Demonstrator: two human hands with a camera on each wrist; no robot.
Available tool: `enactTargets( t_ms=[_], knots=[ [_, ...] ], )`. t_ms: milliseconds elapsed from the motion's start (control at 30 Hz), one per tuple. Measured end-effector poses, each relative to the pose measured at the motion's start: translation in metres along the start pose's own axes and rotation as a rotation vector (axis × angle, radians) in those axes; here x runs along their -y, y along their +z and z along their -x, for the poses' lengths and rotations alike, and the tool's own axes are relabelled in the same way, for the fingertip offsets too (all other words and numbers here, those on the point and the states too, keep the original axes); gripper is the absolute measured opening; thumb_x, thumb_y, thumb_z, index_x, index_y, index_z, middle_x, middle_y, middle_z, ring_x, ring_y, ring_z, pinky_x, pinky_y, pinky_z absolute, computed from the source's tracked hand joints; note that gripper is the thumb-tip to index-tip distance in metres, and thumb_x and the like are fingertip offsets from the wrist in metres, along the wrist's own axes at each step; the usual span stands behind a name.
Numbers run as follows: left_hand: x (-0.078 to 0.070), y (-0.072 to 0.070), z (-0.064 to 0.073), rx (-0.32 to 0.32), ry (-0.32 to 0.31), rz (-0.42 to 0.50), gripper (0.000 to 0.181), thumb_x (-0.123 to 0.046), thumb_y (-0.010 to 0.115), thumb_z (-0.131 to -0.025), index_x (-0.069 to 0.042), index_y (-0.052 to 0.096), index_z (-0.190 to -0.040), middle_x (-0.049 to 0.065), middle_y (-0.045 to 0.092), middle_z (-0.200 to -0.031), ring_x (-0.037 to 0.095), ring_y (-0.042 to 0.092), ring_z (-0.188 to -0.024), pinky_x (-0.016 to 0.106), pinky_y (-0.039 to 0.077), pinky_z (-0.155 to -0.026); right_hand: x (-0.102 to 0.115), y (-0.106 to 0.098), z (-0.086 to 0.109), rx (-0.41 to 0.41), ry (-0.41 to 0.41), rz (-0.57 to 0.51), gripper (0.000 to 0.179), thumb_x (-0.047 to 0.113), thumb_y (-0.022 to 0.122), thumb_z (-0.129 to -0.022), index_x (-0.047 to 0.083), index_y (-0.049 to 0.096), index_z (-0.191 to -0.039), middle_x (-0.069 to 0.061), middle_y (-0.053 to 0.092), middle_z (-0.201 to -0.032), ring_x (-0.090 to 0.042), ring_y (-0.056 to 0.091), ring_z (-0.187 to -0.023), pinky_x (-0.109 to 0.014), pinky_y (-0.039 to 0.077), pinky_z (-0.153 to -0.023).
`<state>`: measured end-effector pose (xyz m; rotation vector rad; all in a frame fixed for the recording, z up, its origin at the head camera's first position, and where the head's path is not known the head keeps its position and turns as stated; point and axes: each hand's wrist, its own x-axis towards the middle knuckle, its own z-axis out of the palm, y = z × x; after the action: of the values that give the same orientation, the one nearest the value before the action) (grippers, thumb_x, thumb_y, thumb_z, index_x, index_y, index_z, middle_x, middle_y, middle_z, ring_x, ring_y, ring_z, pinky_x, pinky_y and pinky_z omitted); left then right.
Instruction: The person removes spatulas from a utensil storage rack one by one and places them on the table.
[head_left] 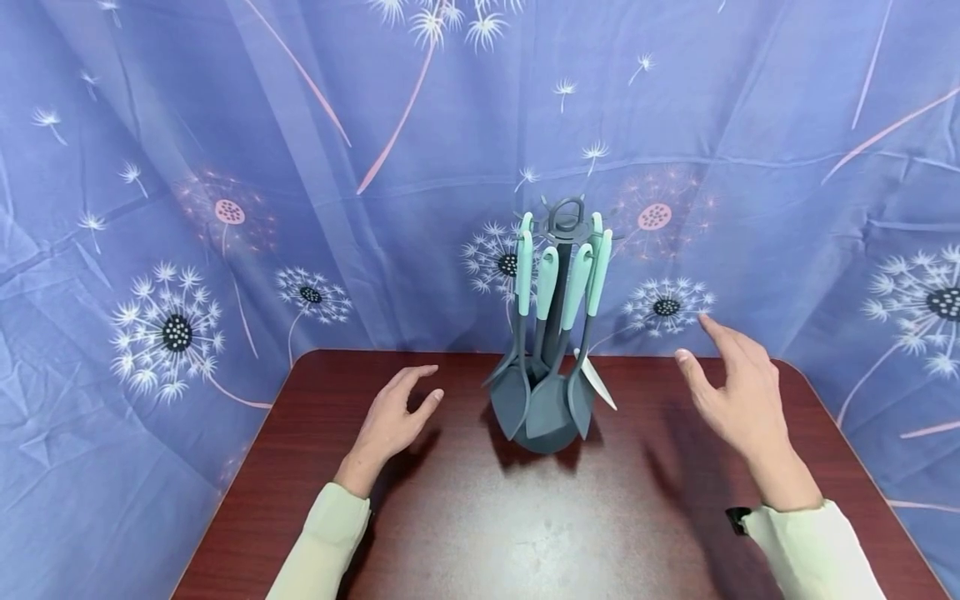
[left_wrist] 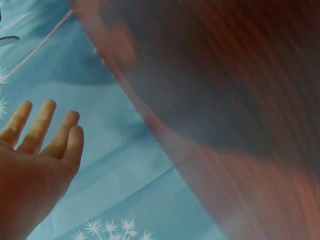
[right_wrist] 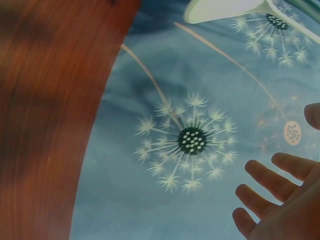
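A dark grey utensil stand (head_left: 567, 223) with a ring on top stands near the table's back edge. Several kitchen utensils hang around it, with mint green handles (head_left: 576, 287) and dark grey heads, among them a broad turner (head_left: 549, 408). A white, flat-ended utensil (head_left: 597, 382) sticks out at the stand's right side; its pale head (right_wrist: 220, 10) shows at the top of the right wrist view. My left hand (head_left: 393, 417) hovers left of the stand, fingers extended, holding nothing. On the other side, my right hand (head_left: 738, 392) is raised with fingers spread, also holding nothing.
The dark red-brown wooden table (head_left: 450, 508) has rounded back corners. Behind it and along both sides hangs a blue cloth (head_left: 420, 275) printed with dandelions. A small black object (head_left: 738, 520) shows at the right sleeve's cuff.
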<state>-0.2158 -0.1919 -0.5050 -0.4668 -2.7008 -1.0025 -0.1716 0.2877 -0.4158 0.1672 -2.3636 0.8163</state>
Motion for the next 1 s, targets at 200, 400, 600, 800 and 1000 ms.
enactTargets(
  t_ms=[200,400,600,800,1000],
  knots=[
    [-0.004,0.002,-0.001,-0.017,0.035,0.069,0.044,-0.040,0.065,-0.107,-0.023,0.062,-0.148,-0.001,0.063,-0.146,0.021,0.058,-0.138,0.050,0.047,-0.111,0.010,-0.003,-0.006,-0.003,-0.022,-0.020,0.058,0.027,0.073,-0.099,0.009,0.058,-0.152,-0.026,0.060,-0.146,-0.054,0.049,-0.134,-0.071,0.033,-0.108],
    [-0.008,0.006,-0.004,-0.022,0.075,0.149,0.042,-0.034,0.066,-0.107,-0.016,0.063,-0.145,0.003,0.065,-0.144,0.028,0.060,-0.135,0.052,0.047,-0.110,0.022,-0.008,-0.011,0.003,-0.021,-0.043,0.058,0.027,0.072,-0.100,0.014,0.057,-0.155,-0.023,0.059,-0.150,-0.052,0.049,-0.137,-0.069,0.034,-0.109],
    [-0.011,0.010,-0.007,-0.023,0.092,0.193,0.040,-0.031,0.065,-0.108,-0.016,0.063,-0.145,0.004,0.066,-0.142,0.028,0.062,-0.132,0.054,0.048,-0.108,0.034,-0.011,-0.016,-0.008,-0.030,-0.057,0.058,0.025,0.072,-0.100,0.014,0.057,-0.155,-0.022,0.059,-0.150,-0.051,0.049,-0.138,-0.067,0.033,-0.112],
    [-0.017,0.012,-0.010,0.004,0.079,0.268,0.039,-0.030,0.066,-0.107,-0.017,0.063,-0.144,0.002,0.066,-0.142,0.027,0.062,-0.131,0.058,0.050,-0.107,0.049,-0.014,-0.020,-0.022,-0.048,-0.082,0.057,0.024,0.071,-0.101,0.015,0.056,-0.155,-0.017,0.061,-0.148,-0.048,0.051,-0.137,-0.064,0.035,-0.112],
    [-0.020,0.016,-0.016,0.005,0.101,0.338,0.038,-0.025,0.067,-0.107,-0.015,0.063,-0.144,0.001,0.066,-0.140,0.025,0.064,-0.130,0.056,0.050,-0.107,0.065,-0.017,-0.026,-0.044,-0.094,-0.099,0.057,0.023,0.072,-0.100,0.016,0.056,-0.155,-0.013,0.064,-0.146,-0.044,0.054,-0.136,-0.061,0.037,-0.111]
  ],
)
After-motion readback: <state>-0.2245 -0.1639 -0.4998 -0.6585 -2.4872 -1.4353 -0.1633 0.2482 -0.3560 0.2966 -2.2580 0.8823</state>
